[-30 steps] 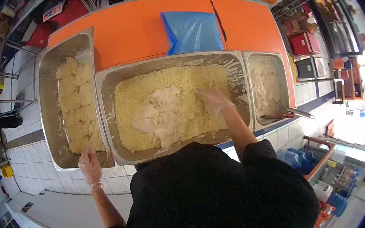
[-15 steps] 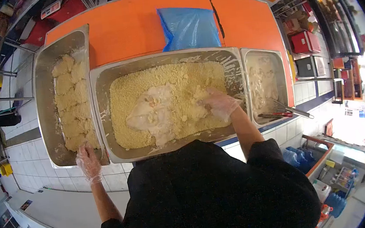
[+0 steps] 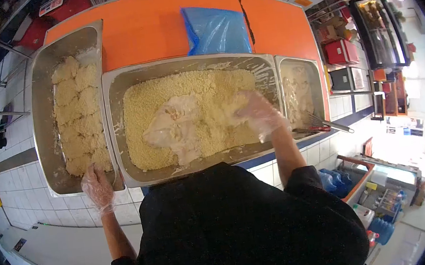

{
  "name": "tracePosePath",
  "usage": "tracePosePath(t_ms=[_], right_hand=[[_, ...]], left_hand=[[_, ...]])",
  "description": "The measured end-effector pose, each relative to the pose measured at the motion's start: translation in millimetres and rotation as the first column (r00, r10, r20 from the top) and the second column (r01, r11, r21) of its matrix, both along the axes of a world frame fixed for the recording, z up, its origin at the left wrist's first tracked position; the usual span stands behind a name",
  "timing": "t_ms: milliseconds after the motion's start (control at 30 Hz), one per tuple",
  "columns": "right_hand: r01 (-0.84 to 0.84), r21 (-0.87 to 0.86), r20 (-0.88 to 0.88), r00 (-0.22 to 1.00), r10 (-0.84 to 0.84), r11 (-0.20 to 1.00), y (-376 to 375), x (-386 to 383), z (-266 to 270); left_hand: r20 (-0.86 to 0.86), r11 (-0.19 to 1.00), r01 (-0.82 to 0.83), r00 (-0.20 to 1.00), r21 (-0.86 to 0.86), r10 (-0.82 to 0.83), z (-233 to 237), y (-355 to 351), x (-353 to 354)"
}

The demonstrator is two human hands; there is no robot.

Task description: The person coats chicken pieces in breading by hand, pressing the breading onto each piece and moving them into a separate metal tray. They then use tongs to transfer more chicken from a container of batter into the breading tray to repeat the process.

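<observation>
My left hand (image 3: 97,187), in a clear plastic glove, is at the near edge of the left metal pan. Its fingers are drawn together on the nearest crumb-coated cutlet (image 3: 100,158). Rows of similar cutlets lie in that pan. My right hand (image 3: 261,114), also gloved, is over the right part of the middle pan, above the pale crumbs (image 3: 153,89). Motion smears its fingers, and loose crumbs blur beside them. A wet, batter-coated piece of raw meat (image 3: 173,129), like chicken, lies spread on the crumbs left of this hand.
To the right, a smaller pan (image 3: 298,60) holds pale batter with pieces in it. A whisk (image 3: 333,124) and a red-handled tool (image 3: 311,129) rest at its near edge. A blue plastic bag (image 3: 217,31) lies on the orange table (image 3: 139,31) behind the pans.
My right hand has moved slightly and is now blurred over the crumbs. My left hand stays at the nearest cutlet. The whole view has shifted a little left and up.
</observation>
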State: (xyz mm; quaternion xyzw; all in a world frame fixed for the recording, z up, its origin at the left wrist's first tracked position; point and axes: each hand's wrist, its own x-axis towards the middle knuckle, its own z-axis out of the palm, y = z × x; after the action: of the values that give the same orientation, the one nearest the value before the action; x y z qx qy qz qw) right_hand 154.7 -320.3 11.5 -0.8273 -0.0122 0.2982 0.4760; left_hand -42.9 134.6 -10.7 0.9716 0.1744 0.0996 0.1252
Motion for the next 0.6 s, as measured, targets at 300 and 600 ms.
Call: tracePosePath(t_ms=[300,600], right_hand=[[-0.261,-0.4,0.309,0.864,0.398,0.878,29,-11,64],[0.587,0.349,-0.739,0.652,-0.171,0.731,12,-64,-129]], left_hand=[[0.056,0.993,0.046,0.998,-0.106,-0.041,4,3,1],[0.095,1.0,-0.009,0.995,-0.016,0.011,-4,6,-5]])
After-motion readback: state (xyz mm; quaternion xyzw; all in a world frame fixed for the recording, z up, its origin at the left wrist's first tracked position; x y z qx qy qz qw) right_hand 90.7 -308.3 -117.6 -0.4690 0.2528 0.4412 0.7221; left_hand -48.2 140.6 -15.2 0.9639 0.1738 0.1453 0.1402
